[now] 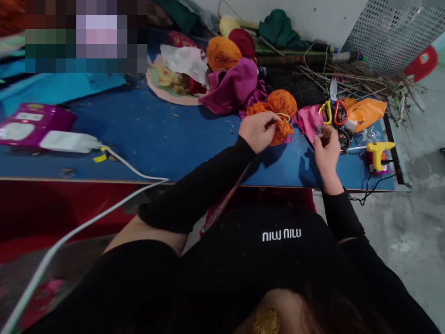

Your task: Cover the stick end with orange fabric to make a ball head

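My left hand [259, 131] is closed on the gathered orange cloth [282, 131] below a round orange ball of patterned cloth [281, 103]. A pale cord [285, 116] lies across the gather by my fingertips. A thin patterned stick [225, 199] slants down from beneath that hand toward my lap. To the right, my right hand [327, 150] is pinched on a small grey thing, too small to name, in front of the pink cloth [310, 121]. Scissors with yellow and red handles [333, 109] stand just behind my right hand.
A yellow glue gun [379, 152] and orange packet [368, 114] sit at the right end of the blue table [139, 134]. Purple cloth [231, 88] and dry twigs [375, 83] lie behind. A white power strip [69, 141] with its cable is at left.
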Demonstrator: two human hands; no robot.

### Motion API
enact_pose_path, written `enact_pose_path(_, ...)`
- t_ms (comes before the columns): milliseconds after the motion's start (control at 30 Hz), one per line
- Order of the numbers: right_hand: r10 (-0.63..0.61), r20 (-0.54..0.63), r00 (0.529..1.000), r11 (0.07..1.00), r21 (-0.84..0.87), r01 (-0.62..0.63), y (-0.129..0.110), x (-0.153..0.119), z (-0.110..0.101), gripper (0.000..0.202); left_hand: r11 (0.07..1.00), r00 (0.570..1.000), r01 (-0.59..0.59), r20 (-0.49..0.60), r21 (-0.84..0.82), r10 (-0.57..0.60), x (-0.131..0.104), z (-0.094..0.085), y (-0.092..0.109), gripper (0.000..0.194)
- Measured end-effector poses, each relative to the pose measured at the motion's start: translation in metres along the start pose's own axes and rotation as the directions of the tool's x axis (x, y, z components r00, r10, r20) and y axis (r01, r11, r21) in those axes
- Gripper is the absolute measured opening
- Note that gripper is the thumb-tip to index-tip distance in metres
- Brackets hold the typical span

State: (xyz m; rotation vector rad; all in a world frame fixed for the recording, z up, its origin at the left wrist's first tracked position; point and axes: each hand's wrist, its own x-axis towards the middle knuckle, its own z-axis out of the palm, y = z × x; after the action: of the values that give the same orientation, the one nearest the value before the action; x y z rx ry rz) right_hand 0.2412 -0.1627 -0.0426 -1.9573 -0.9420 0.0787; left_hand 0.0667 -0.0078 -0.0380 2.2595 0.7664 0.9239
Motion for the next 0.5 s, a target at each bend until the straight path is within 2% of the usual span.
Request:
enact_pose_path(33, -0.009, -0.024, 1.000, 0.982, -0.189, 0.005, 0.006, 0.005, -0.011, 0.038, 0.998, 0.999, 0.038, -0.035, -0.057, -0.040, 0.000, -0.002, -0.004, 0.015)
enact_pose_path(100, 0.009, -0.028, 1.000, 0.862, -0.506, -0.022, 0.015, 0.016, -0.032, 0.038, 0.982, 0.991, 0.097, -0.079, -0.163, -0.111, -0.002, -0.007, -0.010, 0.012)
enact_pose_path(167, 0.029, 0.005, 1.000, 0.760, -0.650, -0.019, 0.022, 0.027, -0.047, 0.036, 0.963, 0.981, 0.135, -0.106, -0.233, -0.163, -0.005, -0.010, -0.014, 0.010)
enact_pose_path(233, -0.012, 0.032, 0.999, 0.742, -0.670, 0.030, 0.023, 0.041, -0.051, 0.035, 0.951, 0.972, 0.164, -0.119, -0.260, -0.201, -0.008, -0.011, -0.017, 0.010)
enact_pose_path(333, -0.091, 0.019, 0.996, 0.748, -0.658, 0.081, 0.020, 0.072, -0.038, 0.037, 0.939, 0.961, 0.209, -0.118, -0.274, -0.249, -0.012, -0.008, -0.017, 0.012)
enact_pose_path(400, -0.055, 0.054, 0.997, 0.727, -0.683, 0.077, 0.016, 0.096, -0.021, 0.042, 0.930, 0.954, 0.237, -0.115, -0.281, -0.278, -0.014, -0.007, -0.015, 0.013)
enact_pose_path(500, 0.072, 0.084, 0.994, 0.670, -0.742, 0.014, 0.010, 0.126, 0.005, 0.050, 0.935, 0.955, 0.256, -0.083, -0.247, -0.284, -0.020, -0.009, -0.008, 0.017)
